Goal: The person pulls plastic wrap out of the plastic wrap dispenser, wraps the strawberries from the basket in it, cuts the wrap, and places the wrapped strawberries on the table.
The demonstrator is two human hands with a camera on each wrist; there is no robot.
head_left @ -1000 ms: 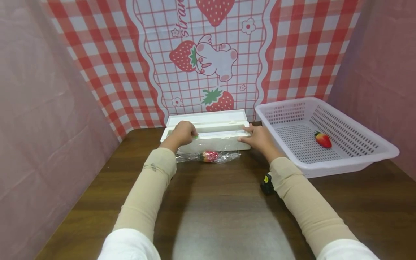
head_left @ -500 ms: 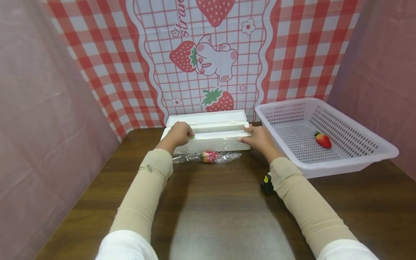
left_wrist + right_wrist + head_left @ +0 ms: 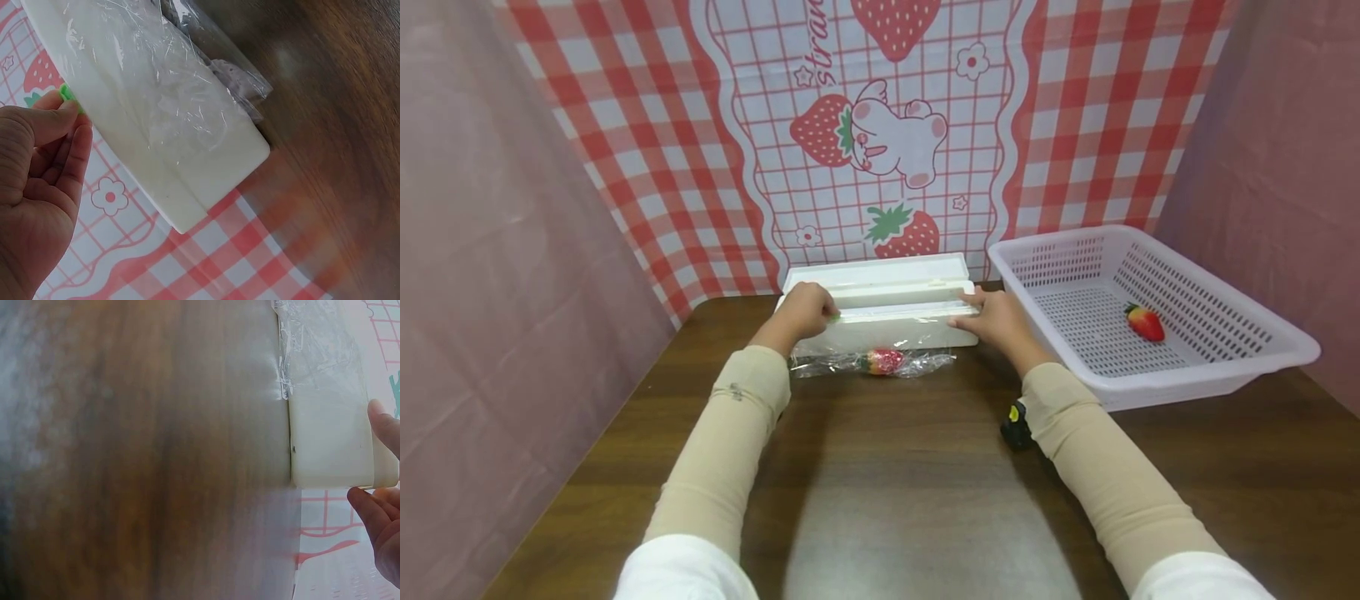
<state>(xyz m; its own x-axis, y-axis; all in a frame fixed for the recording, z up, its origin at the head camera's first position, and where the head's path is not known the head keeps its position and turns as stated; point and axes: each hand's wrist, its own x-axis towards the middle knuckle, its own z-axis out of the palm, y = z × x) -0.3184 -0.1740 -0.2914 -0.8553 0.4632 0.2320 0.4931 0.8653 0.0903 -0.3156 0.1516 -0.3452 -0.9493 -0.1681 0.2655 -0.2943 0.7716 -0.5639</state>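
A long white cling film dispenser box stands at the back of the table, its lid tipped back. Clear film hangs down its front. My left hand pinches a small green slide cutter between thumb and fingers, at the box's upper edge toward the left end. My right hand grips the right end of the box, thumb on the front edge and fingers on the end face. In front of the box lies a strawberry wrapped in clear film.
To the right stands a white plastic basket with one loose strawberry in it. A red-checked cloth with strawberry prints hangs behind the table. Pink cloth hangs at both sides.
My left hand has slid leftward along the box's edge with the green cutter. My right hand stays at the box's right end. More of the film near the wrapped strawberry's left shows.
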